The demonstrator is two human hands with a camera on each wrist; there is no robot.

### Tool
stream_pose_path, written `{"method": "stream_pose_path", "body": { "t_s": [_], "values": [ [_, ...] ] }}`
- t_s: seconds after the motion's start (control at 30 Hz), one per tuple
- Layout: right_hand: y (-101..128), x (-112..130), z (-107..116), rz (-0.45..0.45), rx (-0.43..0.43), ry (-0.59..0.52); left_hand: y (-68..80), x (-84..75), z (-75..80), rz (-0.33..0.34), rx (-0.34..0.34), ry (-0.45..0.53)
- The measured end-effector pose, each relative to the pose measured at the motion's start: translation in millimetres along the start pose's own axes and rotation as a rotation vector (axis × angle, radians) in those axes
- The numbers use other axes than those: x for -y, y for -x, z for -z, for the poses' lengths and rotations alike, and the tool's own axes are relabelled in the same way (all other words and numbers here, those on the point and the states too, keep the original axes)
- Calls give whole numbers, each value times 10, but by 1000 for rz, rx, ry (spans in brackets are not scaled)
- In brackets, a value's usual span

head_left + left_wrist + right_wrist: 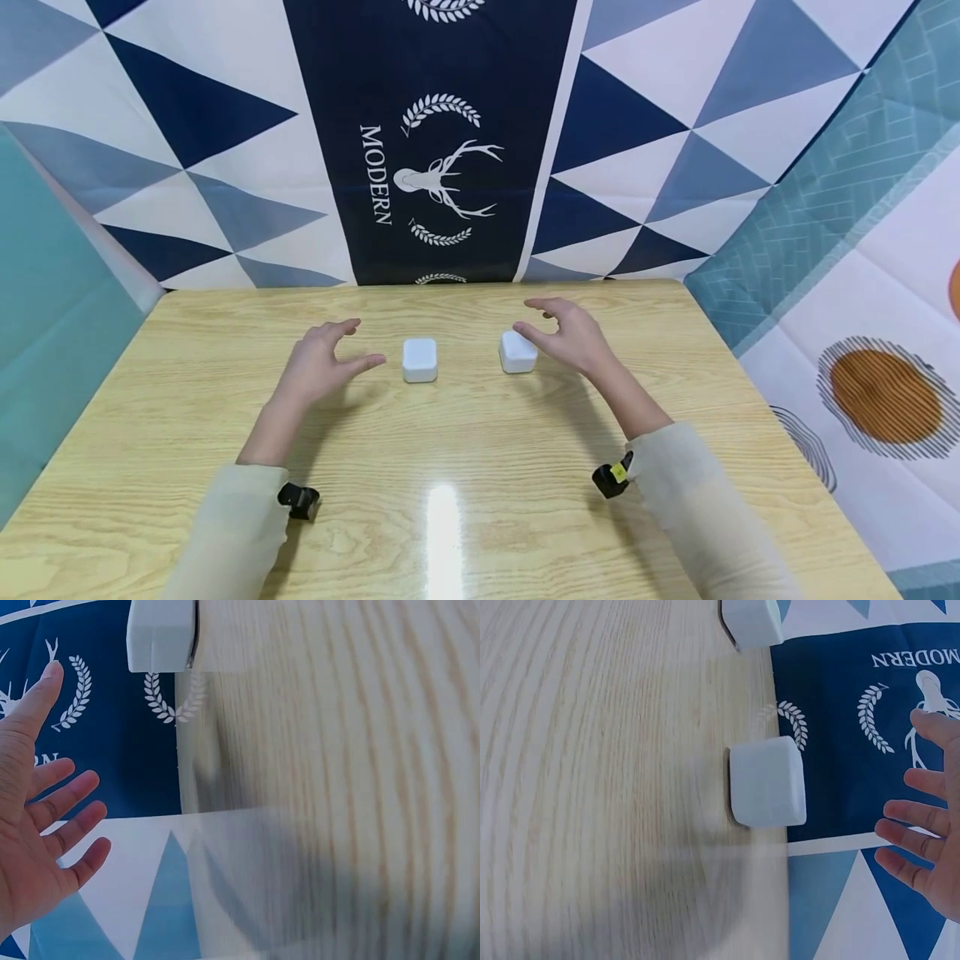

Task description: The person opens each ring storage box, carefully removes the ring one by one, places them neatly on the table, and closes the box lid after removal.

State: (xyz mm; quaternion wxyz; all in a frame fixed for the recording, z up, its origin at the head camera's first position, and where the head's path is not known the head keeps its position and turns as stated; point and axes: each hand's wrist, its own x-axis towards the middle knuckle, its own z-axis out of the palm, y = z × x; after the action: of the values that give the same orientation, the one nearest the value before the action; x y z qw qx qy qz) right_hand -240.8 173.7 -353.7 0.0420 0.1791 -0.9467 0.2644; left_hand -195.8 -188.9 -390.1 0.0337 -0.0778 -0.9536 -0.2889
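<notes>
Two small white cubes with rounded corners sit on the light wooden table (465,467). The left cube (419,360) (161,634) (751,619) lies just right of my left hand (363,342) (71,727). That hand hovers with fingers spread and holds nothing. The right cube (517,352) (768,782) is beside my right hand (525,317) (919,750). That hand is also spread. The right wrist view shows a gap between it and the cube.
A patterned cloth backdrop (435,142) with a navy stripe, a deer emblem and the word MODERN hangs behind the table's far edge. More patterned cloth (862,275) hangs along the right side. Small black devices (298,500) (613,477) sit at both wrists.
</notes>
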Motion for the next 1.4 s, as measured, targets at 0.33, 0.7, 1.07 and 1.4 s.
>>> {"method": "stream_pose_path", "body": {
  "t_s": [0.33,0.7,1.07,1.4],
  "values": [
    [-26,57,-137,19,32,-32,17,-24,-85,-20,3,25],
    [-33,87,-283,33,61,-108,21,-67,-144,-2,38,52],
    [-45,145,-395,57,64,-120,16,-88,-212,-8,43,49],
    [-53,203,-500,114,68,-103,-1,-118,-271,-14,53,43]
  ]
}}
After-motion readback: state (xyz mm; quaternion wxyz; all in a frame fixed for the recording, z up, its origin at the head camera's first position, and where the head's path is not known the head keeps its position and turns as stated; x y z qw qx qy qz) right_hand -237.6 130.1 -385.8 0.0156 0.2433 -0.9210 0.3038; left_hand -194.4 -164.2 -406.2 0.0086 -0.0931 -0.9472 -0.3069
